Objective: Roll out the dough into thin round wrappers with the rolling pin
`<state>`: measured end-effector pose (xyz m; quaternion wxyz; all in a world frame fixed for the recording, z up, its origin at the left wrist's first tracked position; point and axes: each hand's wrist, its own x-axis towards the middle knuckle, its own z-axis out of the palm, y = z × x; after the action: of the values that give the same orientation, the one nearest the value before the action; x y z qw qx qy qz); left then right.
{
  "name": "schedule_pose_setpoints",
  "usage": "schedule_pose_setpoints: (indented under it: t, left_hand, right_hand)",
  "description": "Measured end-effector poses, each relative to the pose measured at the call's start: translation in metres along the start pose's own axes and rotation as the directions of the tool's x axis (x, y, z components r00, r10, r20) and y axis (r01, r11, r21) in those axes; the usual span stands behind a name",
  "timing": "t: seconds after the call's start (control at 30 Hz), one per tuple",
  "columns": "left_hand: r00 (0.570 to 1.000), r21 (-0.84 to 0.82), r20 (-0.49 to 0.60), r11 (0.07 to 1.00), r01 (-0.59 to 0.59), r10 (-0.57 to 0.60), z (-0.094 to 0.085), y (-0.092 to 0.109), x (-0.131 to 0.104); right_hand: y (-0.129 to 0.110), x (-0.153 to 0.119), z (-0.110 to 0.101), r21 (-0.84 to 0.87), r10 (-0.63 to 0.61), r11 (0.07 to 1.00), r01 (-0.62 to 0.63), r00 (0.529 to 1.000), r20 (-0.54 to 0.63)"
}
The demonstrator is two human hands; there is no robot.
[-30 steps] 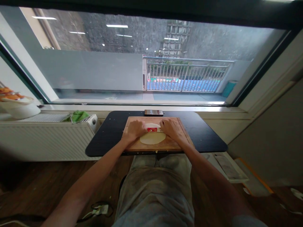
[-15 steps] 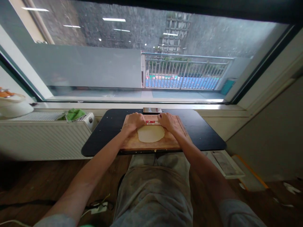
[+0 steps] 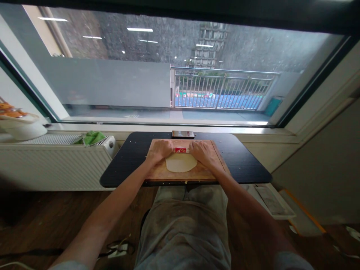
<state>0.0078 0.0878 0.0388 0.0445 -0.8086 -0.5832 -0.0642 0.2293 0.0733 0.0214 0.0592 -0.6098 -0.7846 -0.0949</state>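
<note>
On the board [image 3: 154,174], dough [image 3: 181,164] lies already flat (rolling pin [image 3: 180,150] not set aside, left hand [image 3: 162,149] and right hand [image 3: 201,151] gripping it).

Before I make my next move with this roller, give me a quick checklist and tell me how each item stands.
1. Left hand on the roller: ok, closed around its left side.
2. Right hand on the roller: ok, closed around its right side.
3. Dough within the edges of the board: ok, lying flat.
4. Phone off the board: ok, beyond its far edge.
5. Board's near edge free of crumbs: not ok.
6. Dough not sticking underneath: cannot tell.
</note>
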Motion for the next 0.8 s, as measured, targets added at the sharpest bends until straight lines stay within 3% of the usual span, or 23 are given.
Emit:
schedule_pose_setpoints:
  t: [0.2, 0.3, 0.5, 0.8]
  left_hand:
    - [1.0, 0.005, -0.016, 1.0, 0.018, -0.018, 0.006, -0.003, -0.012]
    - [0.998, 0.005, -0.029, 0.998, 0.058, -0.058, 0.011, -0.009, -0.026]
    - [0.993, -0.005, -0.034, 0.993, 0.115, -0.115, 0.012, -0.021, -0.06]
    - [0.981, -0.01, -0.155, 0.993, 0.118, -0.118, 0.016, -0.025, -0.037]
  right_hand:
    - [0.021, -0.023, -0.011, 0.075, 0.06, 0.996, -0.056, 0.997, -0.045]
    - [0.025, -0.03, -0.006, 0.102, 0.065, 0.993, -0.063, 0.998, -0.017]
    - [0.014, -0.029, 0.013, 0.204, -0.09, 0.974, 0.098, 0.995, -0.048]
    - [0.01, -0.017, 0.017, 0.223, 0.065, 0.974, -0.036, 0.99, -0.126]
